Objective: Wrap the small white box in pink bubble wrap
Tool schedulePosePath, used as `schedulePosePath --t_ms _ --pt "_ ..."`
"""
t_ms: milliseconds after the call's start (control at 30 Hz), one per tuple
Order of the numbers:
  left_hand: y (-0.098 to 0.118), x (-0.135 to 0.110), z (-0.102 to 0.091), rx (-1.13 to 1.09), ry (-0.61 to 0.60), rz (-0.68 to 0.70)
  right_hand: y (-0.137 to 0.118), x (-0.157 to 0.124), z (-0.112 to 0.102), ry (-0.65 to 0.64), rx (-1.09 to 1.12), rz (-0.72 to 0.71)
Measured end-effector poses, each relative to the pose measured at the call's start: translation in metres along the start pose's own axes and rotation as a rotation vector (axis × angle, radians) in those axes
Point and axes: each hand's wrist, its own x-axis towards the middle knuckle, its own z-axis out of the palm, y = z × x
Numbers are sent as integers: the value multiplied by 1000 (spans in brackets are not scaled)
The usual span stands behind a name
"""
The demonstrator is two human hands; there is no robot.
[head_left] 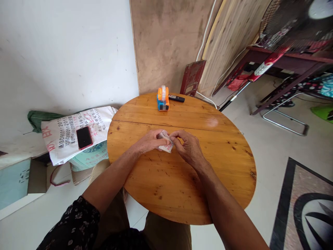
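Over the middle of the round wooden table, my left hand is closed around a small whitish packet with reddish print. My right hand meets it from the right, thumb and forefinger pinched at the packet's upper right edge. What exactly lies between those fingertips is too small to make out. Farther back on the table stands an orange and blue tape dispenser with a roll of clear tape. Right beside it lies a slim black object, like a utility knife or remote.
Left of the table, a dark phone rests on a printed white sack. A reddish-brown wooden chair back rises behind the table. At the right are a fan and a dark red desk.
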Motion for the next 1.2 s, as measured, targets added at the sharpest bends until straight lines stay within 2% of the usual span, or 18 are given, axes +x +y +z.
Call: schedulePosePath --t_ms 333,600,800,900,1200 --pt "5 -2 2 -37 -2 -8 1 0 1 20 6 3" --pt "-1 1 0 29 33 37 3 0 4 21 16 -23" --pt "-1 2 -2 -78 -12 -22 0 0 3 28 24 -27" --pt "-1 1 -5 -64 -33 -23 -2 -1 2 40 26 -21" --pt "0 3 -1 -98 9 2 0 -2 4 59 46 -41"
